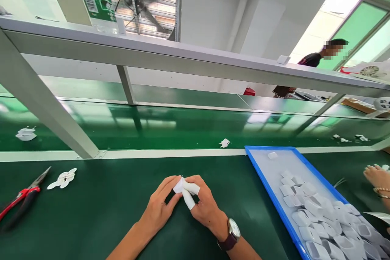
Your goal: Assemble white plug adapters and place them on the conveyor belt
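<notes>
Near the middle of the green table, my left hand [159, 208] pinches a small white plastic piece [178, 186] between thumb and fingers. My right hand [204, 203] meets it from the right, its thumb and index finger in white finger covers and closed on the same piece. A watch is on my right wrist. The fingertips hide part of the piece. To the right, a blue-rimmed tray [268, 189] holds several white plastic pieces [323, 215], heaped toward its near end.
Red-handled pliers [29, 194] and flat white scraps [63, 178] lie at the left. A shelf beam [195, 59] with a bottle [99, 4] crosses above. Another person's hand [378, 178] is at the right edge. Behind the rail lies a white piece [224, 143].
</notes>
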The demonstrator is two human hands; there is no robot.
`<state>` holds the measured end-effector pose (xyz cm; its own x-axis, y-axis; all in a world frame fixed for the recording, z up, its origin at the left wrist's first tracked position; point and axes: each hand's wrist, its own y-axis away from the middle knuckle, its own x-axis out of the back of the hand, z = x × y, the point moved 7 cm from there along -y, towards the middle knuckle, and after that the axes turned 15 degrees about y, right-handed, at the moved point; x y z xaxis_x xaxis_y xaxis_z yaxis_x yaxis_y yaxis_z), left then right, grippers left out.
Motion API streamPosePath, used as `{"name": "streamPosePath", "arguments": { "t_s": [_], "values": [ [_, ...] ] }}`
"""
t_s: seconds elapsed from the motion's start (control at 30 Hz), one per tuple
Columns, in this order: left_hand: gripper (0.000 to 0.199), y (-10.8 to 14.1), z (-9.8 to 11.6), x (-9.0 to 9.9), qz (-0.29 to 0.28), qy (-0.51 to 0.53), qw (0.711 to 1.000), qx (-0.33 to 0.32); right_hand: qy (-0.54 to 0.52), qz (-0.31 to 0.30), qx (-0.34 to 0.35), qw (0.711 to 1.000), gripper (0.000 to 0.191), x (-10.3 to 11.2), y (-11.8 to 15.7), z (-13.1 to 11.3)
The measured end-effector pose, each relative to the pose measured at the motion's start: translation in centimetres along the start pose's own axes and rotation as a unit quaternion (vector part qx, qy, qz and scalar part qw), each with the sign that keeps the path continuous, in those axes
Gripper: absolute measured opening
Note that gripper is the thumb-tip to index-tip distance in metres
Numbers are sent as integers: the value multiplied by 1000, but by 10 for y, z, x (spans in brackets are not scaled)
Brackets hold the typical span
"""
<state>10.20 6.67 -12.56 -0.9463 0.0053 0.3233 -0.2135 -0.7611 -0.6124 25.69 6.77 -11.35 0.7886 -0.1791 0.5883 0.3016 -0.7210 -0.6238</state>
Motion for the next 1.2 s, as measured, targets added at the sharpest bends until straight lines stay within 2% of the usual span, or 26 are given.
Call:
{"name": "streamPosePath", "arguments": {
  "t_s": [0.07, 0.17, 0.27, 0.37, 0.5, 0.6, 0.77, 0.87, 0.97, 1.07, 1.13, 1.2],
  "values": [
    [40, 0, 2, -1, 1, 8, 1000, 2, -12, -12, -6, 1000, 29, -1, 0, 0],
    [37, -2, 6, -2, 14, 29, 999, 20, -127, -44, -109, 985, 21, -7, 2, 16],
    [32, -4, 11, -2, 52, 41, 998, 23, -289, -78, -241, 923, 28, -21, 9, 31],
    [36, -4, 16, -3, 75, 26, 997, -1, -387, -113, -292, 867, 29, -32, 13, 31],
    [41, -2, 18, -5, 67, 18, 997, -17, -414, -116, -309, 848, 25, -37, 17, 31],
    [43, 1, 16, -6, 47, 20, 999, -15, -389, -116, -300, 863, 24, -37, 17, 34],
    [42, 4, 4, -6, 9, -17, 1000, -9, -210, -121, -221, 945, 24, -31, 11, 39],
    [42, 1, -3, -7, -17, -58, 998, -7, -143, -79, -212, 964, 24, -25, 10, 42],
    [43, -1, -7, -9, -35, -60, 998, 1, -22, -43, -116, 992, 26, -18, 8, 26],
    [40, 1, -12, -13, -43, -28, 998, 20, 122, -13, 12, 992, 29, -13, 8, 4],
    [38, 3, -17, -15, -43, -5, 997, 60, 151, -16, 37, 988, 28, -12, 8, 0],
    [42, 5, -23, -17, -51, 13, 993, 109, 137, -26, 22, 990, 27, -9, 6, 4]
  ]
}}
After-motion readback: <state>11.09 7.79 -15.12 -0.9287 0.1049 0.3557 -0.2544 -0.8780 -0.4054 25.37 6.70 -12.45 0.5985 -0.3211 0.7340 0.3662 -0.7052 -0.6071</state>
